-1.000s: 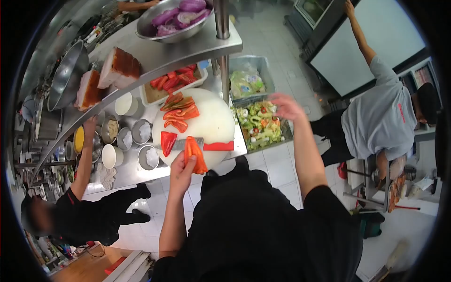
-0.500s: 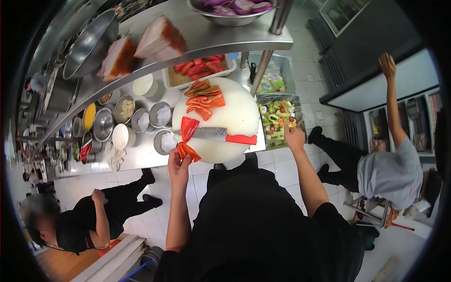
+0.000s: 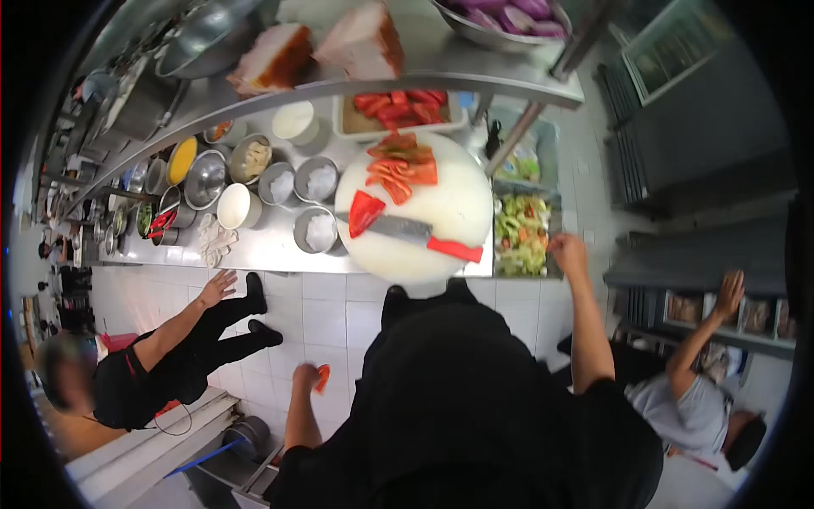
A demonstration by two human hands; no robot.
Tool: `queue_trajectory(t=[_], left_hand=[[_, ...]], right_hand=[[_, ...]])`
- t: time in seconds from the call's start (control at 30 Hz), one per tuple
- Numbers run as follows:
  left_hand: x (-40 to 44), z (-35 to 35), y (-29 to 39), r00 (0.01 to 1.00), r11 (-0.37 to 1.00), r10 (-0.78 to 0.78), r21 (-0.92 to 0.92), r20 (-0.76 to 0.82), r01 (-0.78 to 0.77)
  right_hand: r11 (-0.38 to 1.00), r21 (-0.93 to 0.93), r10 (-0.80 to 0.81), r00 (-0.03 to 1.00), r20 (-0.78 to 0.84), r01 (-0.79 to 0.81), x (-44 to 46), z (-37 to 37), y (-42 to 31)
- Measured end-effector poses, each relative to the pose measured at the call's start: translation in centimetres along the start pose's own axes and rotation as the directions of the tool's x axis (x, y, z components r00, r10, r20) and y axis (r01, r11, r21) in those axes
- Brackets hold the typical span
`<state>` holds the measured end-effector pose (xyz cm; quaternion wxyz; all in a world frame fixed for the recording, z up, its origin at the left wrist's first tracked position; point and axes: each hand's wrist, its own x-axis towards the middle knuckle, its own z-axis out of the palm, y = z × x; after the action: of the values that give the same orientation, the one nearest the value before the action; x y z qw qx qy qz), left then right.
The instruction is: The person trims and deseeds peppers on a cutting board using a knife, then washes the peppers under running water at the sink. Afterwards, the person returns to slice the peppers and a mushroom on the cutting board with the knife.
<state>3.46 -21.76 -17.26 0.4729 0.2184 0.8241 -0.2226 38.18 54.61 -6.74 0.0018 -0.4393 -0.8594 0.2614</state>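
My left hand [image 3: 303,377] is closed around a piece of red bell pepper [image 3: 322,378], held low over the floor, left of my body. My right hand [image 3: 569,254] has its fingers curled beside the right edge of the scrap bin [image 3: 555,225]; what they hold, if anything, is hidden. On the round white cutting board [image 3: 462,204] a knife [image 3: 455,248] with a red handle lies flat. One red pepper piece [image 3: 365,212] rests against its blade. Several flattened pepper pieces [image 3: 409,161] lie at the board's far side.
Behind the board stands a tray of red peppers [image 3: 400,110]. Metal bowls [image 3: 319,231] line the counter leftward. A steel shelf [image 3: 475,83] with meat crosses above. One co-worker [image 3: 140,373] is at left, another [image 3: 687,407] at right by an open drawer [image 3: 755,314].
My left hand has moved off the board, down and back, with a pepper piece. My right hand has shifted right from over the scraps. The co-worker at right has lowered an arm.
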Motion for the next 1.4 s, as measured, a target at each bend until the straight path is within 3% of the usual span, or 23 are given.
queue_trajectory(t=[0.03,0.07,0.1,0.17,0.2,0.3,0.37,0.43,0.5,0.67,0.73,0.77,0.83,0.9,0.93,1.03,1.1,1.17,1.27,1.3,1.33,1.37,1.4], left_hand=[[-2.2,1.5,-0.1,0.987,0.975,-0.14,-0.182,-0.075,0.124],[-4.5,2.8,-0.1,0.95,0.904,-0.276,-0.376,-0.149,0.204],[-4.9,2.7,1.3,0.95,0.899,-0.279,-0.386,-0.143,0.206],[-5.0,1.8,2.5,0.922,0.854,-0.307,-0.495,-0.235,0.158],[-3.9,1.1,3.3,0.917,0.856,-0.279,-0.507,-0.284,0.103],[-1.5,-1.4,5.9,0.876,0.694,-0.181,-0.69,-0.446,-0.208],[-0.7,-2.8,7.4,0.848,0.645,-0.144,-0.698,-0.51,-0.31],[0.2,-3.1,8.6,0.836,0.363,-0.092,-0.801,-0.54,-0.477],[-1.5,-3.6,9.4,0.847,0.333,-0.107,-0.821,-0.521,-0.463],[-2.5,0.1,9.0,0.85,0.35,-0.159,-0.834,-0.502,-0.426],[-2.5,0.9,8.6,0.846,0.325,-0.151,-0.834,-0.511,-0.446],[-1.9,1.2,8.1,0.845,0.325,-0.15,-0.833,-0.513,-0.448],[-0.7,1.2,7.3,0.865,-0.033,-0.223,-0.883,-0.45,-0.468],[-2.4,-2.9,7.0,0.889,-0.171,-0.232,-0.883,-0.395,-0.437],[-2.3,-4.2,7.0,0.872,-0.231,-0.253,-0.849,-0.419,-0.475],[-3.7,-9.8,7.7,0.868,-0.338,-0.304,-0.807,-0.394,-0.485],[-5.0,-13.3,7.9,0.858,-0.329,-0.259,-0.794,-0.445,-0.511],[-6.4,-16.9,7.2,0.772,-0.247,-0.159,-0.732,-0.616,-0.635],[-13.1,-23.9,5.4,0.71,-0.044,-0.071,-0.709,-0.7,-0.703],[-14.5,-25.3,4.2,0.675,-0.04,-0.011,-0.675,-0.737,-0.737],[-15.1,-25.9,3.6,0.63,-0.156,0.015,-0.624,-0.777,-0.766],[-15.3,-26.2,3.1,0.578,-0.272,0.03,-0.563,-0.816,-0.78],[-13.5,-24.8,1.9,0.579,-0.272,0.024,-0.563,-0.815,-0.78]], right_hand=[[0.964,0.175,0.225,0.966,-0.13,-0.201,-1.0,-0.4,-5.3],[0.987,0.146,-0.028,0.967,-0.254,0.067,-2.1,-0.7,-9.6],[0.939,0.082,-0.284,0.886,-0.367,0.335,-2.4,-0.2,-13.7],[0.782,0.331,-0.457,0.847,-0.271,0.528,-1.7,2.1,-22.2],[0.641,0.325,-0.609,0.719,-0.336,0.695,-1.6,2.3,-27.7],[0.443,0.213,-0.849,0.484,-0.211,0.871,0.6,5.9,-37.0],[0.451,0.139,-0.876,0.467,-0.119,0.882,2.0,8.4,-40.4],[0.453,0.062,-0.89,0.455,-0.023,0.889,2.9,9.9,-41.5],[0.453,-0.071,-0.886,0.458,0.074,0.889,3.2,11.0,-42.3],[0.418,-0.022,-0.908,0.419,0.029,0.908,3.7,11.2,-42.7],[0.418,0.043,-0.908,0.419,-0.009,0.908,4.4,10.5,-42.7],[0.471,0.185,-0.863,0.494,-0.105,0.862,4.8,10.1,-42.5],[0.498,0.325,-0.799,0.571,-0.188,0.804,6.0,9.9,-41.8],[0.459,0.792,-0.467,0.868,-0.171,0.403,7.6,10.3,-40.0],[0.48,0.84,-0.398,0.916,-0.05,0.255,8.1,9.0,-38.9],[0.324,0.945,-0.31,0.948,0.067,0.04,7.3,5.5,-36.1],[0.313,0.95,-0.29,0.953,0.089,0.006,6.2,2.7,-34.4],[0.433,0.901,-0.29,0.949,0.125,0.013,5.1,-0.8,-32.3],[0.485,0.868,-0.289,0.956,0.05,0.101,1.8,-10.3,-28.5],[0.374,0.92,-0.378,0.925,0.037,0.116,1.8,-11.8,-25.3],[0.257,0.959,-0.464,0.886,0.014,0.119,2.0,-13.6,-21.8],[0.123,0.99,-0.48,0.877,0.005,0.062,2.3,-14.0,-17.2],[-0.014,1.0,-0.494,0.87,-0.006,-0.001,2.7,-13.1,-12.1]])
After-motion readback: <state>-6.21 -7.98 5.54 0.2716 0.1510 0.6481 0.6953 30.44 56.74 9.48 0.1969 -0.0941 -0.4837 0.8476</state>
